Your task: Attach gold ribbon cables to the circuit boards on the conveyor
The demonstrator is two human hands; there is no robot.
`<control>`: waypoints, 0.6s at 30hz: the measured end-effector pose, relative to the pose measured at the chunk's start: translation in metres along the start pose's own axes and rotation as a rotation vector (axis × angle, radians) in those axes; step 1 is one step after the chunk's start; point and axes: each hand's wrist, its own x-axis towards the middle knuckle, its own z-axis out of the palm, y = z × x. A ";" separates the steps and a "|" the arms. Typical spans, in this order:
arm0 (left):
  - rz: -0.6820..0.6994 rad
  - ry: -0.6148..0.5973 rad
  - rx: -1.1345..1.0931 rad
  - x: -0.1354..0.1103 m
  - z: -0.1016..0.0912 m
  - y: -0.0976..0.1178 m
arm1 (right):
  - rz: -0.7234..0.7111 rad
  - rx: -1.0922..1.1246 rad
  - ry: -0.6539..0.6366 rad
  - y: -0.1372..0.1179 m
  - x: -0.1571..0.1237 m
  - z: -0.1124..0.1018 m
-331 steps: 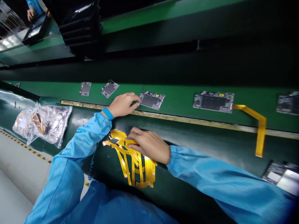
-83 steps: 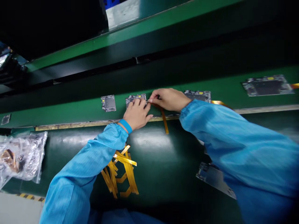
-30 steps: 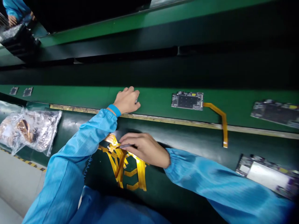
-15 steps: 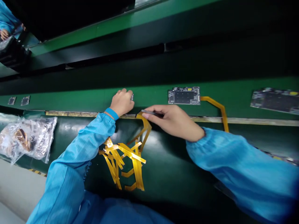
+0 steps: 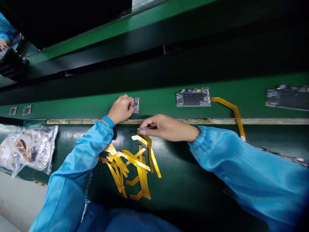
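My left hand point(image 5: 122, 109), with a blue band at the wrist, has its fingers closed at the left side of a small circuit board point(image 5: 136, 105). The board's right end shows past the fingertips. In a pinch, my right hand point(image 5: 161, 126) grips a slim dark tool point(image 5: 147, 128) and the upper end of a yellow ribbon cable point(image 5: 150, 148). That cable hangs over a loose heap of yellow ribbon cables point(image 5: 143, 177) on the dark green bench. The exact kind of the slim tool is unclear.
A larger circuit board point(image 5: 193, 97) with a ribbon cable point(image 5: 227, 104) lies to the right on the green belt point(image 5: 159, 96); another board point(image 5: 287, 98) is beyond it. Two small boards lie far left. A clear plastic bag point(image 5: 31, 148) rests on the bench at left. Another person's hand point(image 5: 3, 44) shows top left.
My right hand has drawn slightly down and left with the tool and ribbon cable. More of the small board now shows beside my left hand. The boards at right have shifted rightward in view.
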 end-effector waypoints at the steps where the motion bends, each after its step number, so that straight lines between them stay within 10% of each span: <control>1: -0.004 -0.009 0.008 0.001 0.000 0.002 | -0.006 0.007 0.010 0.000 -0.001 -0.002; 10: 0.000 -0.094 0.082 0.002 0.000 0.019 | 0.079 -0.031 0.511 0.033 0.018 -0.033; 18: 0.045 -0.096 0.082 -0.002 0.002 0.017 | 0.146 -0.263 0.588 0.048 0.032 -0.032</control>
